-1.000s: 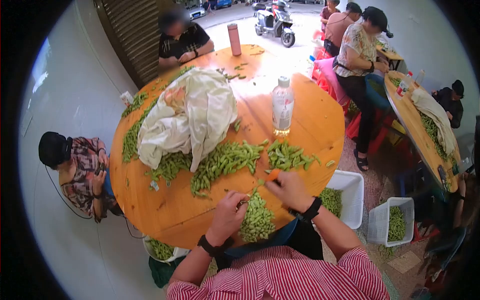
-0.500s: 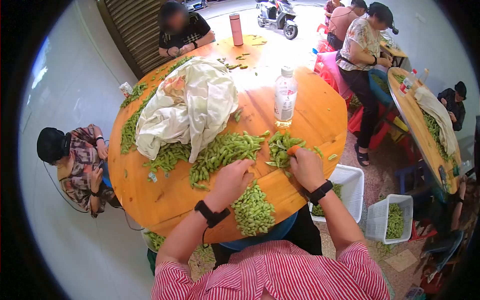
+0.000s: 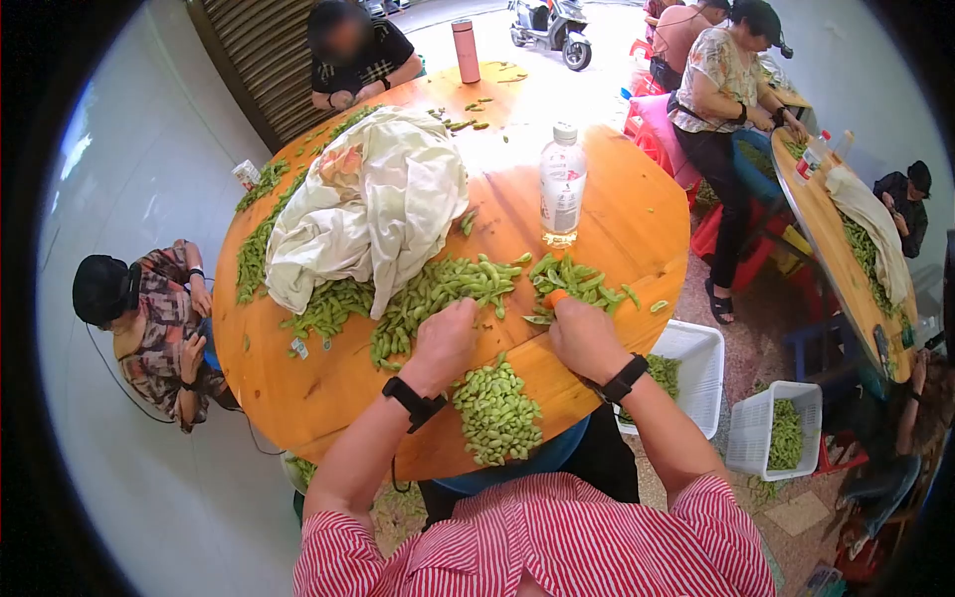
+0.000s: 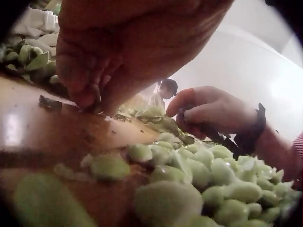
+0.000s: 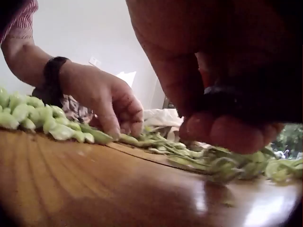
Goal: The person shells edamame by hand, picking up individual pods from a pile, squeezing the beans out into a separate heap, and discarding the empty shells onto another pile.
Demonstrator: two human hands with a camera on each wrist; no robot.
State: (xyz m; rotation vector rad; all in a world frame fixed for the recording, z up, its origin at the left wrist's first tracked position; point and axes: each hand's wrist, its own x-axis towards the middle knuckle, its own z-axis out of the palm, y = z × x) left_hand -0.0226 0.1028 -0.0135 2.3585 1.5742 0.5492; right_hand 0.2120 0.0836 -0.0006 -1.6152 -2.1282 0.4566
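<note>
My left hand [image 3: 445, 343] is at the near edge of the main heap of green bean pods [image 3: 443, 289], its fingers curled down to the table. Thumb and fingertips come together there beside a pod [image 5: 97, 135] in the right wrist view. Over the smaller pod cluster [image 3: 582, 287] bends my right hand [image 3: 589, 340], with an orange cover [image 3: 556, 298] at a finger. Its curled fingers [image 5: 236, 135] are dark in the right wrist view, and I cannot tell what they hold. Shelled green beans [image 3: 495, 418] lie piled at the table's near edge, between my forearms.
A white cloth [image 3: 368, 199] covers part of the pods on the wooden table [image 3: 318, 408]. A plastic bottle [image 3: 563, 189] and a pink flask [image 3: 466, 52] stand farther back. White baskets [image 3: 774, 433] of pods are on the floor at right. Other people sit around.
Both hands have moved forward from beside the shelled beans to the pods. The left went up to the main heap, the right outward to the smaller cluster.
</note>
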